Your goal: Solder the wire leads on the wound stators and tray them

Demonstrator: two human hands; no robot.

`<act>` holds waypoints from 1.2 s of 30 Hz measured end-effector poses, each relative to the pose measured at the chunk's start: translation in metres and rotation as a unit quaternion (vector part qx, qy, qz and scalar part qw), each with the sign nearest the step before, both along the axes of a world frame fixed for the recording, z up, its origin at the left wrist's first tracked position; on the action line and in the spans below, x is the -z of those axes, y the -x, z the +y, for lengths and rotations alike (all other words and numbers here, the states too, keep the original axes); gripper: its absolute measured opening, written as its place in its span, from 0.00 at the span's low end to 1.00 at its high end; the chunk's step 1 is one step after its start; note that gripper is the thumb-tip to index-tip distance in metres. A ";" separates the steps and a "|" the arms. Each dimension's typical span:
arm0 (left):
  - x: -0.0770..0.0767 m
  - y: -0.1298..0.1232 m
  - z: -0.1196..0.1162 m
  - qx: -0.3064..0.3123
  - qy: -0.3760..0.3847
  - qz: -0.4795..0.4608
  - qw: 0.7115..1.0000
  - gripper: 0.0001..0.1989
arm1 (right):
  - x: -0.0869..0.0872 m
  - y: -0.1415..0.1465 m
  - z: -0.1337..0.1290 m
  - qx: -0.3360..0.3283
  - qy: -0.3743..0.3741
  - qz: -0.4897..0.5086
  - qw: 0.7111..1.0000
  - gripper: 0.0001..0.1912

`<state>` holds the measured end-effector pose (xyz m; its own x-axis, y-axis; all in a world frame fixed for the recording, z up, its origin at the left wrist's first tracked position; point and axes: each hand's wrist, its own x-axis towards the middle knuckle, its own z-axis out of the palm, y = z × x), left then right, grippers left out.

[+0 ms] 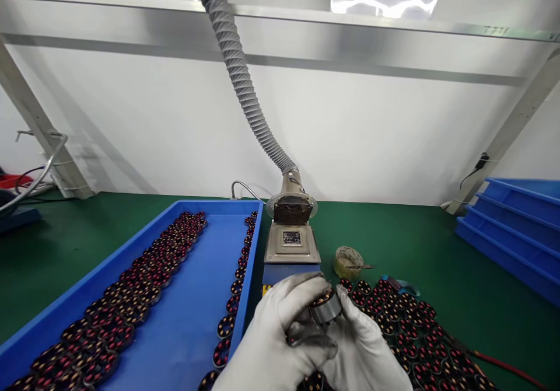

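Observation:
Both of my hands are in white gloves with darkened fingertips, close together at the front centre. My left hand curls its thumb and fingers around the left side of a ring-shaped motor stator. This stator has a grey metal outer band and a dark inside with small copper-coloured spots, and it is held tilted. On its right side, my right hand presses its fingers against the band. Just beyond the hands stands a metal solder pot with a small square opening. Part of the stator is hidden behind the left fingers.
A blue tray with rows of stators lies left. Many loose stators cover the bench on the right, near a small tub with a thin tool across it. A grey fume hose hangs over the pot. Blue trays are stacked far right.

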<state>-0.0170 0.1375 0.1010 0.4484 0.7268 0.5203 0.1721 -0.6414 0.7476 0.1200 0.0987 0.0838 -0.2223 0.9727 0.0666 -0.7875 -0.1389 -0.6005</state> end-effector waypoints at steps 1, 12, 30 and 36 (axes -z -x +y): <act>0.000 -0.003 0.000 0.014 -0.024 -0.019 0.999 0.28 | 0.000 -0.001 0.000 -0.009 0.002 -0.006 1.000 0.16; -0.002 -0.001 0.004 -0.085 0.199 -0.331 0.919 0.01 | -0.006 0.003 -0.004 -0.070 0.022 0.046 0.996 0.13; -0.010 -0.007 -0.009 0.058 0.372 -0.246 0.893 0.20 | 0.024 0.018 0.000 0.515 -0.259 -0.414 0.705 0.13; 0.001 -0.033 -0.013 0.029 0.398 -0.439 0.805 0.11 | 0.027 0.019 -0.004 0.565 -0.353 -0.510 0.544 0.20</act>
